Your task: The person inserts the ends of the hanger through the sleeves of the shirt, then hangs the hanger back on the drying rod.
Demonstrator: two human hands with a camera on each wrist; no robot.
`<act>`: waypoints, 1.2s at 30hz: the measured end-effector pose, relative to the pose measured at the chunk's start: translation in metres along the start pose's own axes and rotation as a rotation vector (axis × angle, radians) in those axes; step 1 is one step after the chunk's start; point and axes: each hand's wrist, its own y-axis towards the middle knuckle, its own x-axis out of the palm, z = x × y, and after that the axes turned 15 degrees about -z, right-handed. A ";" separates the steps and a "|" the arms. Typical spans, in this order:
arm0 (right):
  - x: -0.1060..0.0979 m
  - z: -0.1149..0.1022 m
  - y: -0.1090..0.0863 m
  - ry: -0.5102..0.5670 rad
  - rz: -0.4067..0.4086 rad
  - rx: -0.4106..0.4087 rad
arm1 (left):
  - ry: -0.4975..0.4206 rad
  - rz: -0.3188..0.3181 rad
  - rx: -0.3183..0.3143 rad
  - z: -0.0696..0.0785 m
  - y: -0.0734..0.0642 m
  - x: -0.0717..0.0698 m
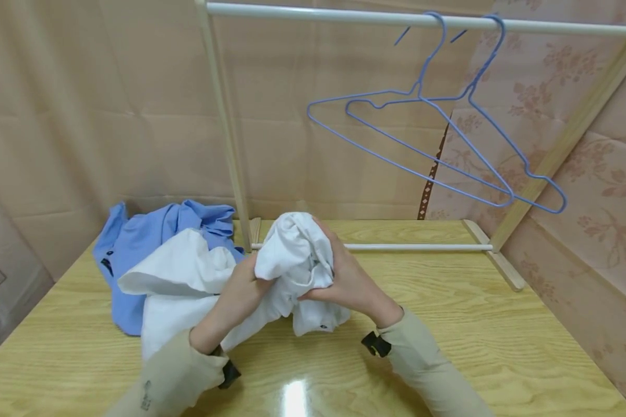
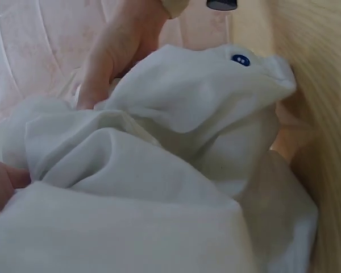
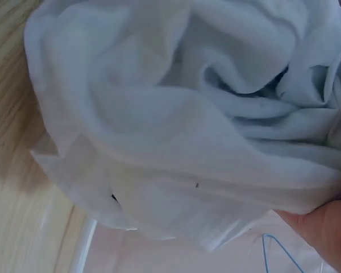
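Note:
Both hands hold a bunched white shirt (image 1: 295,249) up over the table. My left hand (image 1: 242,289) grips its left side and my right hand (image 1: 344,278) grips its right side, thumb toward me. Part of the shirt trails left across the table. In the left wrist view a dark blue button (image 2: 240,60) shows on the white cloth, and the right hand (image 2: 116,54) appears behind the folds. Thick folds fill the right wrist view, with the right thumb (image 3: 324,230) pressed on their edge. Most of the left fingers are hidden by the cloth.
A crumpled blue garment (image 1: 151,237) lies on the table (image 1: 422,359) at the left, partly under the white shirt. Behind stands a rack with a white top bar (image 1: 318,14) and a lower bar (image 1: 417,247). Two blue wire hangers (image 1: 375,152) hang from the top bar.

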 end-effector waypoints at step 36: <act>-0.016 0.026 -0.009 -0.084 0.450 0.457 | 0.565 -0.027 -0.140 -0.010 -0.003 0.015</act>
